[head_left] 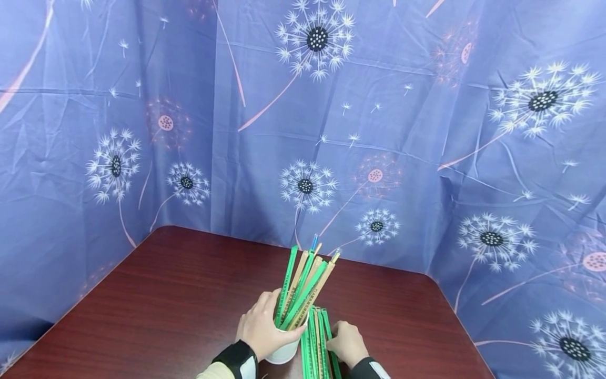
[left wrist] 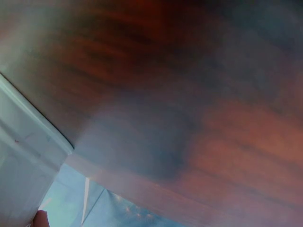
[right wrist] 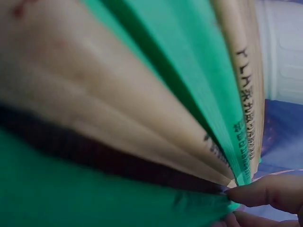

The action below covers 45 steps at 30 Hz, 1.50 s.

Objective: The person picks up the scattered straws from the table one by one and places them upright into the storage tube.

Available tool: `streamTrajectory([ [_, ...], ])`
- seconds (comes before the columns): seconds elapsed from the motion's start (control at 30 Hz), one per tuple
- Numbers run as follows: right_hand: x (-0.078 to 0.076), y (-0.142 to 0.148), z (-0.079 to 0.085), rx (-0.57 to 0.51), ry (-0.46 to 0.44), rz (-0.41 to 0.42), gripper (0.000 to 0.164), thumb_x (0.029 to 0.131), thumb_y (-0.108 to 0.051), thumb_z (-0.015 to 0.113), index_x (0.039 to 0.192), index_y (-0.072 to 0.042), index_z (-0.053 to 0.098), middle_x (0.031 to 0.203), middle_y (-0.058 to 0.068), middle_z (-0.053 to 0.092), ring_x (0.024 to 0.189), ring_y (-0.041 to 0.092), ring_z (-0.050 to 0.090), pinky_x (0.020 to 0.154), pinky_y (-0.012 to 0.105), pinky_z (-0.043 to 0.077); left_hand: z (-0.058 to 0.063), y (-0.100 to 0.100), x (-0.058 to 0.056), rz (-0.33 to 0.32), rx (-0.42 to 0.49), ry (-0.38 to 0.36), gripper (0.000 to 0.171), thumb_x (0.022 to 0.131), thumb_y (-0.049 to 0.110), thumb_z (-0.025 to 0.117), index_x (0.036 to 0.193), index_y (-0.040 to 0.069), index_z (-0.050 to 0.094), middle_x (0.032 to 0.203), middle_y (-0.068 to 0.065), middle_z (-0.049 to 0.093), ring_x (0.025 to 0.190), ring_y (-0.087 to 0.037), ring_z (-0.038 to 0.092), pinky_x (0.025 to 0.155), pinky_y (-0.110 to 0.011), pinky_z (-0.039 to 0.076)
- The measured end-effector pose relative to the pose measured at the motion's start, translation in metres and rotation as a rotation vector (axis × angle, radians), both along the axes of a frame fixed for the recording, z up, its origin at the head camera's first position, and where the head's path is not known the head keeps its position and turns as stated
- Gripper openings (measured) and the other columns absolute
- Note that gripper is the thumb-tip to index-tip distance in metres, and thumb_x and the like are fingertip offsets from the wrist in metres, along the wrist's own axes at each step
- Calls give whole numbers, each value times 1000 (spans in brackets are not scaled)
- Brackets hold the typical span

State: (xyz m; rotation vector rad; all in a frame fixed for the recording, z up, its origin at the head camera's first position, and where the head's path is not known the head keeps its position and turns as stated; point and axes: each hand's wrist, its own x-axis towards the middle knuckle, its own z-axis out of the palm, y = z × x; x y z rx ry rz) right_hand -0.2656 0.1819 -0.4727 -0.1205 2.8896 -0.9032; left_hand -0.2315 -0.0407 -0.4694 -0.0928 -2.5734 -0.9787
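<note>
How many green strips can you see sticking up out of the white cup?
3 visible: a left green strip, a middle green strip and a right green strip, all in the cup. More may be hidden among the tan strips.

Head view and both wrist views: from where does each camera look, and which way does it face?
Head: worn there, facing forward and down at table and curtain; left grip and right grip show.
Left wrist: worn there, facing the table past the white cup; one fingertip shows low left.
Right wrist: worn there, facing along green and tan strips; fingers show lower right.
Shared by head and right wrist: the white cup beside strips.
</note>
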Motion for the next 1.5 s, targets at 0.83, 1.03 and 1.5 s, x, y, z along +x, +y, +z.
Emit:
streamTrajectory([
  [0.83, 5, -15, 71, -381, 309, -211, 24, 93, -18, 65, 109, 0, 67, 88, 11, 70, 61, 12, 62, 56, 28, 53, 0, -1, 0, -2, -16, 0, 92, 66, 77, 71, 136, 19, 55, 114, 2, 61, 92, -18, 66, 64, -38, 52],
  [1.03, 13, -25, 99, -670, 545, -286, 24, 96, -26, 67, 102, -3, 68, 83, 5, 67, 59, 7, 63, 61, 25, 54, -1, -2, 0, 7, -22, 1, 94, 65, 80, 70, 136, 19, 55, 114, 3, 61, 93, -17, 66, 63, -36, 51],
  [1.5, 22, -36, 120, -937, 708, -176, 21, 95, -12, 66, 106, 5, 59, 81, -2, 65, 61, 8, 64, 61, 26, 56, 0, -2, 0, 10, -15, 1, 93, 65, 78, 71, 135, 20, 55, 114, 3, 60, 93, -18, 66, 64, -37, 51],
])
